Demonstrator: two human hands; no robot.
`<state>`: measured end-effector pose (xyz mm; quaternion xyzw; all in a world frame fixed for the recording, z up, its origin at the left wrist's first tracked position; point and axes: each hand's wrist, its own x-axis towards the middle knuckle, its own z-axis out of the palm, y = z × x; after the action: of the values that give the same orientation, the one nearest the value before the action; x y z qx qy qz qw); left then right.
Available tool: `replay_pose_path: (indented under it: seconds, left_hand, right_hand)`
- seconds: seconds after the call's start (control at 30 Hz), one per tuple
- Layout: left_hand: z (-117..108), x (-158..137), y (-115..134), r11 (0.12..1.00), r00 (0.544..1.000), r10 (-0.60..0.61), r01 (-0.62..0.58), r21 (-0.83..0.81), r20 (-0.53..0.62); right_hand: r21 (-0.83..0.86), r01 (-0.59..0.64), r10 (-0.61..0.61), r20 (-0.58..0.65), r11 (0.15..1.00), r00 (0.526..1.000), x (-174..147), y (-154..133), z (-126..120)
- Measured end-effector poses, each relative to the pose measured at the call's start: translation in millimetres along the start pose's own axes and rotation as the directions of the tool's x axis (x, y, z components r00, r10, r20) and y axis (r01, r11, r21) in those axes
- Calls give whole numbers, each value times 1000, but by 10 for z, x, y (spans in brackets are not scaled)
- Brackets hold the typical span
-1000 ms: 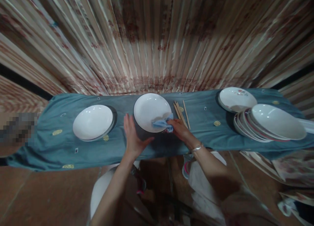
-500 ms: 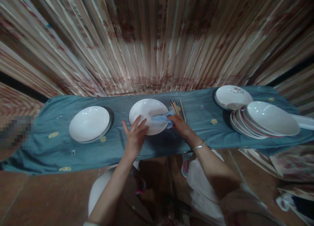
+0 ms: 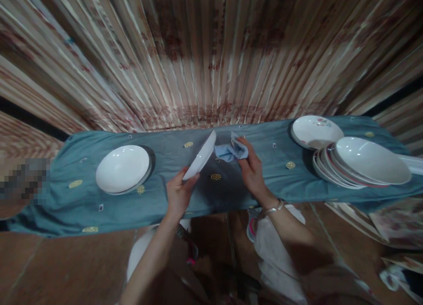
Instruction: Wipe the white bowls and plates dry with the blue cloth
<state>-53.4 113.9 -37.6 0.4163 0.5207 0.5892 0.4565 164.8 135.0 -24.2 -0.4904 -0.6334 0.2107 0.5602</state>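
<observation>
My left hand (image 3: 181, 190) is closed on the near rim of a white plate (image 3: 202, 157), which stands tilted on edge above the cloth-covered table, its underside partly turned toward the right. A crumpled light-blue cloth (image 3: 228, 152) is gripped in my right hand (image 3: 251, 166), just right of the plate and apart from it. The fingertips of the right hand are partly hidden by the cloth. To the left, a short stack of white plates (image 3: 123, 168) lies on the table.
A teal patterned tablecloth (image 3: 274, 186) covers the narrow table. Flower-decorated plates (image 3: 312, 129) and a leaning stack of bowls or deep plates (image 3: 366, 159) occupy the right end. Pleated curtains (image 3: 211, 53) hang behind. At the far left edge, part of another person (image 3: 23, 181) shows.
The plate that lay flat is now lifted and tilted on edge in my left hand. My right hand with the cloth has come off its surface. The chopsticks beside it are no longer visible.
</observation>
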Motion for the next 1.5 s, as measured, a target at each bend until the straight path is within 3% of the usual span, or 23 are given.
replay_pose_path:
  seconds: [0.13,0.33,0.47,0.57,0.83,0.93,1.03,1.17,1.33,1.43,1.5]
  left_hand:
    - [78,-10,-79,999,999,-39,38,-30,-20]
    - [287,-86,-10,959,990,-112,131,-253,90]
    - [325,-116,21,937,980,-146,180,-301,133]
    - [314,-128,7,926,972,-168,213,-311,164]
    - [299,-138,-31,919,970,-169,219,-329,173]
    - [279,-126,-9,910,965,-205,249,-331,162]
    - [260,-109,15,905,962,-228,267,-331,150]
    - [246,-90,45,902,962,-230,268,-337,149]
    - [235,-74,94,896,962,-237,270,-354,134]
    - [245,-82,120,878,958,-248,285,-384,144]
    - [256,-97,129,860,948,-277,317,-399,157]
  right_hand:
    - [-230,204,-180,124,952,976,-71,-52,18]
    - [-328,430,-344,288,841,894,-158,-247,212]
    - [-326,502,-357,414,801,838,-194,-306,354]
    - [-353,494,-326,438,795,838,-160,-272,376]
    - [-322,325,-231,297,889,927,1,-137,254]
    - [-235,190,-140,214,953,967,17,-18,241]
    - [-113,-12,28,135,993,990,31,143,255]
    - [48,-260,256,82,964,963,39,347,315]
    - [225,-503,499,79,834,863,1,466,458]
    - [327,-540,538,105,776,837,-4,445,492]
    - [359,-492,502,74,793,862,5,415,475]
